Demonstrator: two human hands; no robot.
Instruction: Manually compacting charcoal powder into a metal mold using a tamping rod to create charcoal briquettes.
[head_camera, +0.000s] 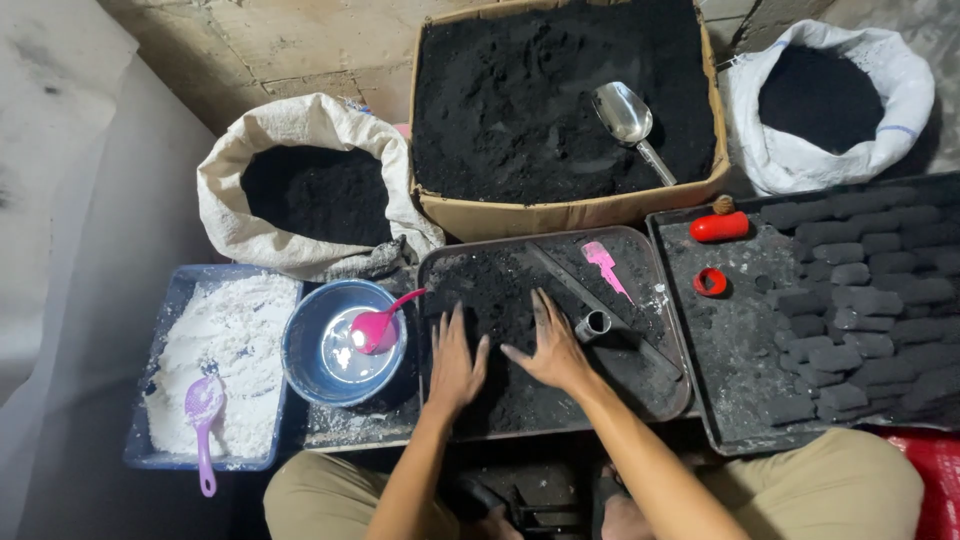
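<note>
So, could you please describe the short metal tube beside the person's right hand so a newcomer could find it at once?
Start at the dark tray of black powder under both hands. Just beyond the right hand lies the metal tube, the only shiny open-ended cylinder there, unlike the flat pink scraper.

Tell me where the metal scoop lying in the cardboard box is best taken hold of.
Probably by the handle of the metal scoop: it juts toward the near right edge of the cardboard box, clear of the black powder, so come from that near side. The bowl is wide and smooth.
</note>
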